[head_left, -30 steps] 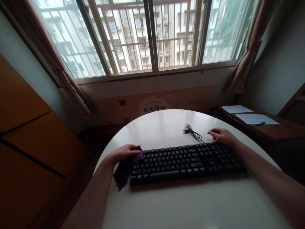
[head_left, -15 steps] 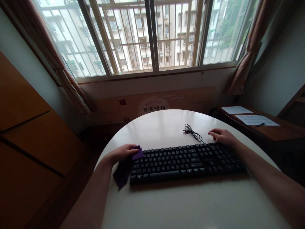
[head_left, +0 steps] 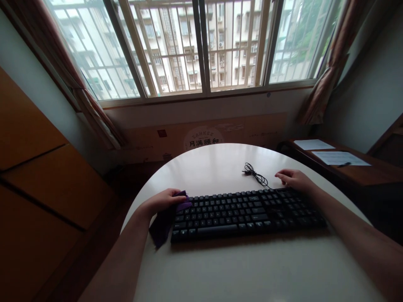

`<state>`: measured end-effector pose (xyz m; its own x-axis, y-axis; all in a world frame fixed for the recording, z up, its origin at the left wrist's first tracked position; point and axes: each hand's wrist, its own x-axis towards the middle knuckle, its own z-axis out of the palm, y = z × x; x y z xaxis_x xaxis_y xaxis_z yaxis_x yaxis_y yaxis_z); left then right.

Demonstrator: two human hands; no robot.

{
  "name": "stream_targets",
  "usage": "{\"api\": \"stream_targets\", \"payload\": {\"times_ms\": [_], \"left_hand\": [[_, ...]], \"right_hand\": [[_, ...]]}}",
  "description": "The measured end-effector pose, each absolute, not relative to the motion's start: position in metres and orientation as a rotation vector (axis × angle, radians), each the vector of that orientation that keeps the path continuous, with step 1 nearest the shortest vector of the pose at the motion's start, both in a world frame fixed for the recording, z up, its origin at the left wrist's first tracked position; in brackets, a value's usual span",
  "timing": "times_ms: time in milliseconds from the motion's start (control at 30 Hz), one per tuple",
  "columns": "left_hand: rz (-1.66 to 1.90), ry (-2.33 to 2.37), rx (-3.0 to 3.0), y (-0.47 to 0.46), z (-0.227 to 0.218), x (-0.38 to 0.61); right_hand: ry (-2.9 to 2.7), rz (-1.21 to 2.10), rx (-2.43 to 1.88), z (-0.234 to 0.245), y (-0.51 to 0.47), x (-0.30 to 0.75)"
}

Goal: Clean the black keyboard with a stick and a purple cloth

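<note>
A black keyboard (head_left: 248, 213) lies across the round white table (head_left: 220, 167). My left hand (head_left: 162, 200) is closed on a purple cloth (head_left: 163, 222), pressing it against the keyboard's far left corner; the cloth hangs down beside the left end. My right hand (head_left: 294, 178) rests at the keyboard's far right corner, fingers curled on its back edge. The keyboard's black cable (head_left: 255, 174) lies coiled on the table just behind it, left of my right hand.
A low wooden side table (head_left: 362, 170) with sheets of paper (head_left: 338, 157) and a pen stands at the right. A cardboard box (head_left: 204, 136) sits under the barred window behind the table. Wooden furniture (head_left: 37, 167) fills the left.
My left hand has shifted the purple cloth slightly along the keyboard's top left corner. My right hand has stayed in place.
</note>
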<state>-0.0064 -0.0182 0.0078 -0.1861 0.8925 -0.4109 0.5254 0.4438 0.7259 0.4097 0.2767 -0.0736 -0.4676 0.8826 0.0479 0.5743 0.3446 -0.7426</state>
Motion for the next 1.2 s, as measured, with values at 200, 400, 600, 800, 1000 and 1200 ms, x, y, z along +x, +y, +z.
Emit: {"api": "stream_targets", "payload": {"times_ms": [200,400,600,800,1000,1200], "left_hand": [[0.576,1.861,1.239,-0.018,0.003,-0.011],[0.616,1.774,1.138,-0.024,0.003,-0.016],[0.602,1.712,1.137,-0.026,0.011,-0.011],[0.561,1.819,1.18,-0.022,0.013,-0.006],[0.556,1.878,1.227,-0.019,0.009,-0.007],[0.593,1.798,1.152,-0.023,0.006,-0.013]], "right_hand": [[-2.161,0.95,-1.267,-0.074,0.278,0.41],[-2.145,0.943,-1.268,-0.076,0.278,0.41],[-2.152,0.95,-1.255,-0.079,0.282,0.411],[-2.168,0.957,-1.246,-0.08,0.284,0.411],[-2.154,0.953,-1.267,-0.079,0.282,0.411],[-2.156,0.962,-1.258,-0.079,0.282,0.412]]}}
